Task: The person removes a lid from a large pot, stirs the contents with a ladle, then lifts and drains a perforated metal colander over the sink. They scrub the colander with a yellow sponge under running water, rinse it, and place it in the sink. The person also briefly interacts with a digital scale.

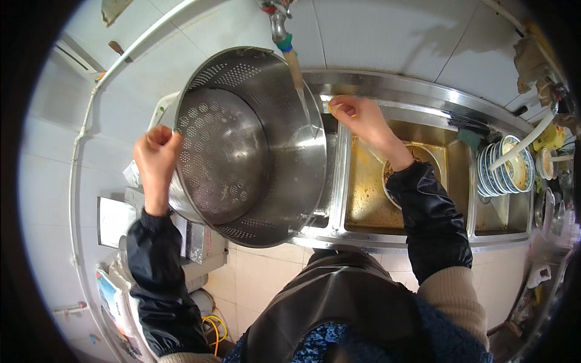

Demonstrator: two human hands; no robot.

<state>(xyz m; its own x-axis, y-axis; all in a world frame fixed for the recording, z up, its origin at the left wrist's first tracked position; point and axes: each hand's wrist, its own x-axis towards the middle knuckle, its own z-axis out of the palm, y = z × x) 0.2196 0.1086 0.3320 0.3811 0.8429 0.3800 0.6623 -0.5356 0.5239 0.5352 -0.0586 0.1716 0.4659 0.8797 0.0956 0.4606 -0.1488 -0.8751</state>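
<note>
A large perforated stainless-steel pot point(290, 181) tilts over the left sink basin, its mouth facing me. My left hand point(159, 143) grips its left rim, thumb at the edge. Water from the hose on a tap point(292, 63) runs into the pot. Past the pot's right rim, my right hand point(356, 115) is raised above the sink edge with bent fingers; a small yellowish bit shows at its fingertips, and what it is cannot be told. Under my right forearm, a round metal bowl point(438, 168) with brown contents sits in the middle basin point(372, 204), partly hidden by the sleeve.
Stacked patterned bowls point(504, 168) stand over the right basin point(494, 222), with a white hose point(526, 140) above them. A green scouring pad point(469, 139) lies at the back ledge. White pipe point(77, 181) runs along the left wall. Sacks point(115, 295) and a yellow hose point(220, 324) are low at left.
</note>
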